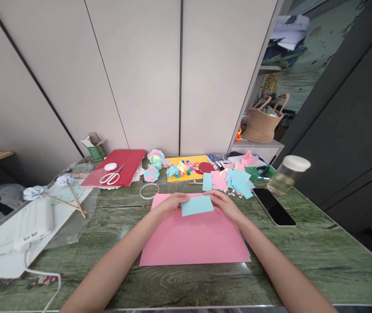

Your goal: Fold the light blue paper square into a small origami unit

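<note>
A small light blue paper rectangle (197,205) lies over the far edge of a large pink sheet (195,237) on the green marble table (303,256). My left hand (172,202) pinches its left end, fingers closed on the paper. At the right end, my right hand (224,202) grips the same piece with its fingers curled onto it. Both forearms reach in from the near edge.
Beyond the sheet lie a tape ring (149,190), cut blue and pink squares (234,179), folded paper balls (155,163), a yellow sheet (186,167), and scissors (111,177) on a red sheet (127,167). Right: a black phone (273,206) and a lidded jar (288,174). Left: paper flowers on sticks (64,188).
</note>
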`<act>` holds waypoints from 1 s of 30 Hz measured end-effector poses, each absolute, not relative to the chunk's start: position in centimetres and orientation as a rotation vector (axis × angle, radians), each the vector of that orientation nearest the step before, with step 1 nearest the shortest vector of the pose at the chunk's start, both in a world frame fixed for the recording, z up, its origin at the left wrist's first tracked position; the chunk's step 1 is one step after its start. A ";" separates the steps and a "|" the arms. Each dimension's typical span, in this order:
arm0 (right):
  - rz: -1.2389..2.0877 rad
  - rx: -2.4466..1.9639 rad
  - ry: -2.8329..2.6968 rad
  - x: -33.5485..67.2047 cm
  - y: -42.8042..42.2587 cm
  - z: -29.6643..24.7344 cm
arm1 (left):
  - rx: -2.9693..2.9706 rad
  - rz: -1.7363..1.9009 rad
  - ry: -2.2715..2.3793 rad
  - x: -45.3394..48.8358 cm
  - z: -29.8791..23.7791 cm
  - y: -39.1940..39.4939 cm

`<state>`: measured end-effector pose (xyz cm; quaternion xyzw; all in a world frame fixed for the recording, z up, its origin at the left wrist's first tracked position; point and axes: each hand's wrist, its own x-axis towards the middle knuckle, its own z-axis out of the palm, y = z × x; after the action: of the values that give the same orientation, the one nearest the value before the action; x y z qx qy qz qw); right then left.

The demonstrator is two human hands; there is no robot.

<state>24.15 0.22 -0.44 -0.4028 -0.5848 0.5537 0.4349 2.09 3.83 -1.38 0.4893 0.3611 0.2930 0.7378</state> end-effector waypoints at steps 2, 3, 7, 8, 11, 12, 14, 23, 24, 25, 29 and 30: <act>1.381 -1.002 -1.453 24.1 0.3 -0.5 | 1.063 0.649 0.799 2.1 -1.5 3.9; 1.385 -1.003 -1.449 24.0 0.3 -0.6 | 1.057 0.651 0.803 2.1 -1.6 3.9; 1.404 -1.010 -1.425 23.9 0.3 -0.8 | 1.040 0.659 0.814 2.2 -1.8 4.0; 1.411 -1.008 -1.418 23.9 0.2 -0.8 | 1.038 0.661 0.816 2.2 -1.8 4.0; 1.446 -0.984 -1.391 23.7 0.1 -0.8 | 1.038 0.663 0.819 2.3 -1.8 4.0; 1.460 -0.973 -1.383 23.7 0.1 -0.7 | 1.041 0.662 0.821 2.3 -1.8 4.0; 1.486 -0.950 -1.370 23.6 0.0 -0.5 | 1.049 0.660 0.824 2.3 -1.7 4.0; 1.410 -0.987 -1.429 23.3 -0.4 -0.3 | 1.181 0.672 0.883 2.5 -1.7 3.8; 1.375 -1.022 -1.454 23.3 -0.3 -0.4 | 1.212 0.675 0.897 2.6 -1.4 3.7; 1.346 -1.052 -1.472 23.3 -0.2 -0.6 | 1.249 0.683 0.914 2.7 -1.1 3.6; 1.280 -1.105 -1.471 23.6 0.5 -1.2 | 1.417 0.856 1.003 2.6 1.8 1.5; 1.265 -1.119 -1.465 23.7 0.7 -1.4 | 1.485 0.965 1.023 2.4 2.7 0.6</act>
<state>23.72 0.70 -1.38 -0.4501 -0.5892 0.5087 0.4376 2.38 0.59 2.73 0.6197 0.4271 0.4025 0.5211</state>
